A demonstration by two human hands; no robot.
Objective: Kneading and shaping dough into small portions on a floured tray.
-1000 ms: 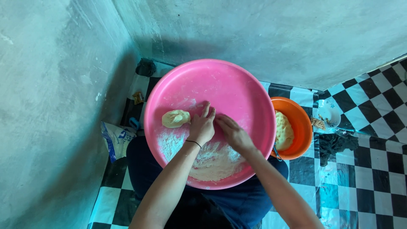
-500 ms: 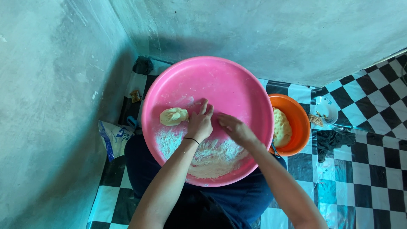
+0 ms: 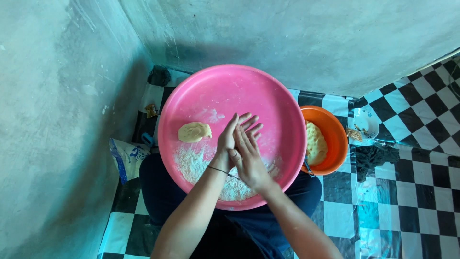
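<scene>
Fingers [image 3: 245, 125] straight, spread, palms pressed together; we cannot tell if dough sits between. Left hand [image 3: 229, 139] against right hand [image 3: 249, 160], over pink basin [image 3: 239, 84] on lap, above flour heap [image 3: 201, 165] catching dust. Flattened dough piece [image 3: 194, 132] parked left of hands; orange bowl [image 3: 338, 139] of dough at right, within reach.

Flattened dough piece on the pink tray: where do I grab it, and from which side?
Probably take the dough piece by its right edge, coming from the tray's bare middle. It lies flat, apart from the flour pile, near the pink tray rim on its left, so slide the fingers under.
</scene>
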